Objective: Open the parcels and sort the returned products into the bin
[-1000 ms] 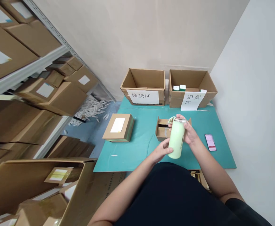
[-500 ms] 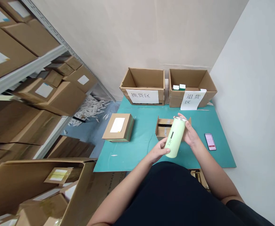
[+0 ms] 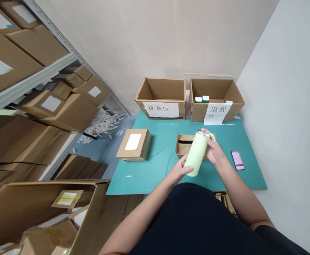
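Note:
I hold a pale green bottle point(image 3: 196, 152) with a metal-rimmed cap and a small loop, tilted over the green table point(image 3: 155, 170). My left hand point(image 3: 180, 171) grips its bottom end. My right hand point(image 3: 214, 150) wraps around its upper part near the cap. Just behind the bottle lies a small open cardboard box point(image 3: 184, 143) with tape on it.
A closed labelled carton point(image 3: 134, 144) sits at the table's left. Two open cartons with paper signs stand at the back, the left one point(image 3: 162, 97) and the right one point(image 3: 215, 99) holding small boxes. A phone point(image 3: 237, 160) lies at right. Shelves with cartons point(image 3: 38, 92) fill the left side.
The bottle has been turned in my hands: the dark marking seen half a second ago has rotated out of sight and the cap loop now shows on the right.

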Tool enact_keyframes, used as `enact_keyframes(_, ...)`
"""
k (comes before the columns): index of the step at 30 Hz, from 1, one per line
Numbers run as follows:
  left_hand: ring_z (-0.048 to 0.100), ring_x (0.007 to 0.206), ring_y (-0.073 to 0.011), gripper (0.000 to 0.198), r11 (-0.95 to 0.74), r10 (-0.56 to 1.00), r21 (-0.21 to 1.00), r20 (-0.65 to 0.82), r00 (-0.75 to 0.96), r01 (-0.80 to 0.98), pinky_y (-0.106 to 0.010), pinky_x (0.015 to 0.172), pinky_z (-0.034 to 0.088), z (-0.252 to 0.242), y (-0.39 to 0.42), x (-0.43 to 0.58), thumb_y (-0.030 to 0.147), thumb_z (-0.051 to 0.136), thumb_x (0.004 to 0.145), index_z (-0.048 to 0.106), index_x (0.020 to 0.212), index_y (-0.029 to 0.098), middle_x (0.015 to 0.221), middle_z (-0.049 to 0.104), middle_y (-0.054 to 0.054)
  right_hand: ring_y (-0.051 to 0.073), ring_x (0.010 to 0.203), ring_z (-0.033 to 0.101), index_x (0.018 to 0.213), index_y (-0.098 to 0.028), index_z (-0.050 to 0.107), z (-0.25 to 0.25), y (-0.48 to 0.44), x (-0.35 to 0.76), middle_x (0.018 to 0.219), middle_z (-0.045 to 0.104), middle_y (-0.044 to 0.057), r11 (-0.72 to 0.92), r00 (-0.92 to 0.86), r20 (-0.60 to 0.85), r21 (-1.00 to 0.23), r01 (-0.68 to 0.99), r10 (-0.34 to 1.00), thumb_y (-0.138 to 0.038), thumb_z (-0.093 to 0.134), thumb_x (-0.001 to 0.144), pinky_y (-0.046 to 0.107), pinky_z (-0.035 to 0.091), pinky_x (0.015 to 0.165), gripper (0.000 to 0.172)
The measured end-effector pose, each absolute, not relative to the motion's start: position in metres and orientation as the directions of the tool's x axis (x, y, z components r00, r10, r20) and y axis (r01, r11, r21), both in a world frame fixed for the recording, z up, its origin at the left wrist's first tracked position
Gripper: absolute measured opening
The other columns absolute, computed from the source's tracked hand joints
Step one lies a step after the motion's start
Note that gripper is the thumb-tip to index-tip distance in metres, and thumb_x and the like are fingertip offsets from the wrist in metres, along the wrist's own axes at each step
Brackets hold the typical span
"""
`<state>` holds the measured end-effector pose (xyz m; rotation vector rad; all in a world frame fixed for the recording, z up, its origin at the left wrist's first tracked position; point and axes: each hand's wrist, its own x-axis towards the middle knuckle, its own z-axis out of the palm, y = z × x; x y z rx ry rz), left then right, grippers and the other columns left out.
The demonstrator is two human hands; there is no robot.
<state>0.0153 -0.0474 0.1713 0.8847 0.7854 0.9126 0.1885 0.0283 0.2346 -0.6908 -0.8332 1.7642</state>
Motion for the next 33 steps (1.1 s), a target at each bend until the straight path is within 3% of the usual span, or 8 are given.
enact_keyframes(3,0.07,0.089,-0.0286,0.082,0.557,0.738,0.67,-0.128,0.662,-0.491,-0.042,0.078,0.055,0.174,-0.052,0.012,0.066,0.078,0.068,0.058,0.129,0.015,0.113,0.069,-0.017,0.031,0.119,0.065,0.131,-0.033,0.054,0.24,0.029,0.192,0.124,0.07,0.006,-0.265,-0.453,0.015,-0.794,-0.547,0.891,-0.056,0.089,0.062,0.05,0.055,0.097,0.081)
enact_keyframes(6,0.07,0.089,-0.0278,0.079,0.614,0.712,0.575,-0.107,0.694,-0.541,-0.041,0.077,0.055,0.172,-0.054,0.011,0.067,0.076,0.07,0.06,0.127,0.014,0.111,0.069,-0.016,0.03,0.117,0.066,0.13,-0.034,0.054,0.241,0.03,0.19,0.123,0.07,0.004,-0.263,-0.475,0.046,-0.783,-0.563,0.879,-0.051,0.092,0.061,0.051,0.054,0.099,0.08)
enact_keyframes(11,0.065,0.11,-0.0316,0.074,0.358,0.896,0.811,-0.157,0.416,-0.463,-0.043,0.092,0.052,0.165,-0.046,0.012,0.059,0.081,0.07,0.06,0.128,0.018,0.126,0.066,-0.015,0.027,0.112,0.067,0.117,-0.033,0.059,0.233,0.035,0.183,0.118,0.07,0.003,-0.215,-0.323,-0.025,-0.793,-0.57,0.946,-0.047,0.09,0.066,0.047,0.055,0.098,0.062)
enact_keyframes(16,0.057,0.124,-0.0316,0.078,0.077,0.994,0.993,-0.07,0.081,-0.085,-0.046,0.105,0.046,0.157,-0.041,0.015,0.05,0.088,0.062,0.057,0.128,0.023,0.133,0.062,-0.012,0.023,0.114,0.063,0.117,-0.032,0.06,0.231,0.035,0.181,0.124,0.066,0.002,-0.159,-0.144,-0.102,-0.872,-0.463,0.984,-0.042,0.09,0.067,0.038,0.052,0.102,0.059)
enact_keyframes(20,0.06,0.121,-0.0323,0.076,0.156,0.977,0.956,-0.112,0.184,-0.248,-0.046,0.102,0.047,0.159,-0.043,0.014,0.055,0.086,0.064,0.058,0.127,0.021,0.128,0.066,-0.012,0.025,0.116,0.063,0.121,-0.032,0.06,0.238,0.034,0.186,0.129,0.065,0.004,-0.197,-0.231,-0.105,-0.885,-0.423,0.967,-0.052,0.085,0.069,0.041,0.053,0.101,0.061)
enact_keyframes(26,0.068,0.107,-0.0374,0.081,0.503,0.797,0.705,-0.155,0.583,-0.5,-0.049,0.088,0.053,0.166,-0.046,0.009,0.067,0.076,0.067,0.062,0.127,0.015,0.123,0.068,-0.02,0.03,0.115,0.066,0.127,-0.031,0.058,0.244,0.035,0.196,0.128,0.067,0.008,-0.258,-0.452,-0.039,-0.863,-0.434,0.891,-0.061,0.082,0.069,0.049,0.053,0.098,0.069)
enact_keyframes(29,0.065,0.113,-0.0362,0.076,0.44,0.833,0.78,-0.169,0.526,-0.446,-0.049,0.095,0.051,0.159,-0.044,0.011,0.063,0.077,0.071,0.062,0.128,0.016,0.127,0.067,-0.018,0.028,0.113,0.067,0.123,-0.031,0.061,0.24,0.033,0.194,0.127,0.066,0.007,-0.231,-0.421,-0.047,-0.887,-0.4,0.906,-0.054,0.084,0.071,0.045,0.054,0.097,0.061)
enact_keyframes(33,0.057,0.125,-0.0348,0.086,0.193,0.946,0.971,-0.146,0.29,-0.141,-0.048,0.105,0.044,0.147,-0.042,0.015,0.052,0.088,0.061,0.055,0.134,0.02,0.136,0.062,-0.014,0.024,0.114,0.064,0.121,-0.03,0.063,0.231,0.029,0.186,0.124,0.067,0.004,-0.158,-0.293,-0.061,-0.935,-0.317,0.954,-0.046,0.088,0.069,0.039,0.051,0.101,0.06)
